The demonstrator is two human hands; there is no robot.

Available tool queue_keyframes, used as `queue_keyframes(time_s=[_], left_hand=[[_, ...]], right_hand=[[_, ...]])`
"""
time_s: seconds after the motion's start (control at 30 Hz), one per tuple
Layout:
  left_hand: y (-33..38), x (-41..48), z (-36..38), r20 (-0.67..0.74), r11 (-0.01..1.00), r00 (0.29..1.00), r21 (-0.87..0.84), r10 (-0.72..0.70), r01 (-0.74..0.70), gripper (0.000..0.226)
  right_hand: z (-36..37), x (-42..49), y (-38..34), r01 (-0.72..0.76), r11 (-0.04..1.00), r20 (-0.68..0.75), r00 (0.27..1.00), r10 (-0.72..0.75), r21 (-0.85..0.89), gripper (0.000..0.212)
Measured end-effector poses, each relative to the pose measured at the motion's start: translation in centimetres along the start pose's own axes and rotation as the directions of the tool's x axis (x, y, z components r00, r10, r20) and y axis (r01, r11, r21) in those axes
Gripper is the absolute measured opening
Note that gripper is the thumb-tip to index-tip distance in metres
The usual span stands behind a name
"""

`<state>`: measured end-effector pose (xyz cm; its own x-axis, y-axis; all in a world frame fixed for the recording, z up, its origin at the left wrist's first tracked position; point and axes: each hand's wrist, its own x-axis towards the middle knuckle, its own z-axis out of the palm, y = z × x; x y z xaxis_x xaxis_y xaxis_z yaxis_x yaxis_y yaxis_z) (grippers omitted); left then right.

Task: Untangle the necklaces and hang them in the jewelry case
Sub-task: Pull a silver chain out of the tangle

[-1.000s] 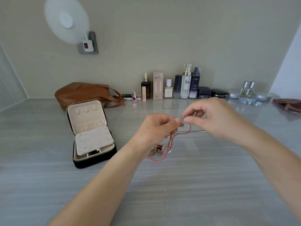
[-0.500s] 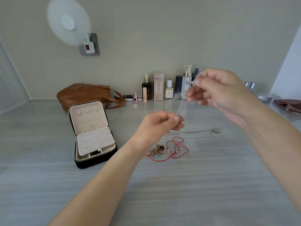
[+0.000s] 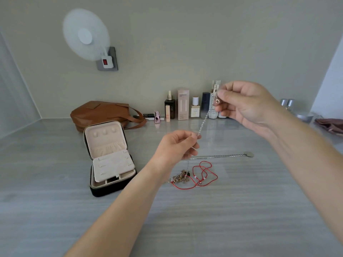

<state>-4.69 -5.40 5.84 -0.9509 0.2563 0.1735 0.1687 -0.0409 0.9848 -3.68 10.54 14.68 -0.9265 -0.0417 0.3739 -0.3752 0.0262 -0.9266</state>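
Silver chain point(image 3: 204, 117) — left hand point(image 3: 178, 145), right hand point(image 3: 245, 106)

Bright, even, soft light; shadows weak and diffuse. Mild sheen on table point(image 3: 222, 138) behind-right of jewelry case point(image 3: 111, 158), mirroring the bottles point(image 3: 182, 105). Fan point(image 3: 85, 34) above the case is motion-blurred. Wide-angle stretch at frame edges, centre sharp.

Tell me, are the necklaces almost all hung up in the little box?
Not yet. Nothing hangs in the open jewelry case. One silver chain is stretched between the left hand and right hand, both pinching it. Lying on the table: a red cord necklace, a knotted clump of chains, and a straight pendant necklace. All need hanging.
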Motion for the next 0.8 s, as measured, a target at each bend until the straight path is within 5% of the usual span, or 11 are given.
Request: queue_keyframes(time_s=[0.07, 0.3, 0.8], left_hand=[[0.0, 0.0, 0.2, -0.048, 0.997, 0.999, 0.08, 0.02, -0.016, 0.008], [1.2, -0.9, 1.0, -0.165, 0.9, 0.895, 0.224, 0.414, -0.374, 0.011], [0.5, -0.3, 0.6, -0.189, 0.894, 0.908, 0.333, 0.374, -0.299, 0.018]], right_hand=[[-0.1, -0.1, 0.2, 0.006, 1.0, 0.012, 1.0, -0.006, -0.017, 0.017], [0.7, -1.1, 1.5, 0.031, 0.965, 0.094, 0.996, -0.006, -0.261, 0.013], [1.3, -1.6, 2.4, 0.07, 0.891, 0.034, 0.998, -0.062, -0.449, 0.016]])
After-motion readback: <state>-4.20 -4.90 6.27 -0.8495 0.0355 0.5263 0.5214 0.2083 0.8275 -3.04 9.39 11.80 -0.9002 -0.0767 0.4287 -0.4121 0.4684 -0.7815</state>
